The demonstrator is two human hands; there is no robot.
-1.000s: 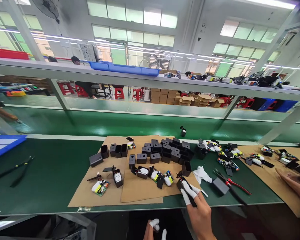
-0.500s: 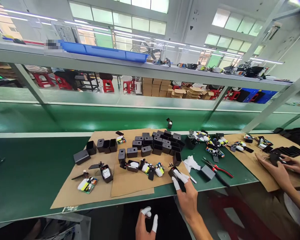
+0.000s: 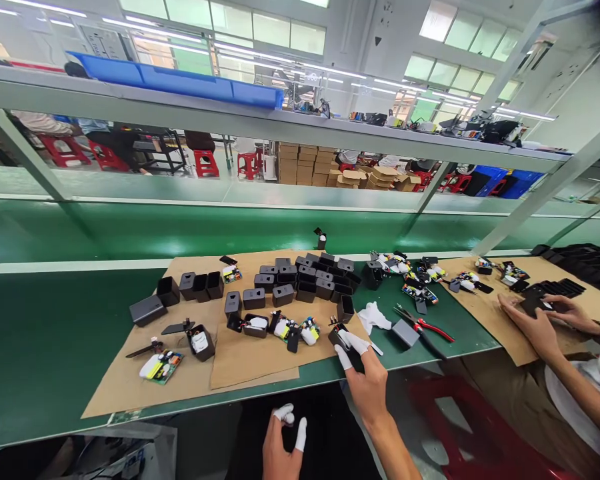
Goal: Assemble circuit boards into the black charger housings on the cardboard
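White finger cots cover fingertips on both of my hands. At the front edge of the cardboard, my right hand (image 3: 367,390) grips a small black plastic case (image 3: 337,337) with thumb and fingers. White and wired parts show at the case's open end. My left hand (image 3: 283,443) hangs below the table edge over my lap, thumb apart from the bent fingers, nothing between them. Left of the gripped case lie a circuit board (image 3: 309,331) with white and yellow parts and an open black case (image 3: 255,325) with a white block inside. Several empty black cases (image 3: 283,295) stand behind.
Red-handled pliers (image 3: 434,329), a grey box (image 3: 405,335) and a crumpled white tissue (image 3: 374,317) lie to the right. More circuit boards (image 3: 420,293) sit behind them. A co-worker's hands (image 3: 537,327) hold a black part at far right. A shelf (image 3: 300,123) crosses above the table.
The view has turned slightly, so the table and its things sit further left and more of the co-worker shows. My right hand stays on the black case; my left hand keeps its pose.
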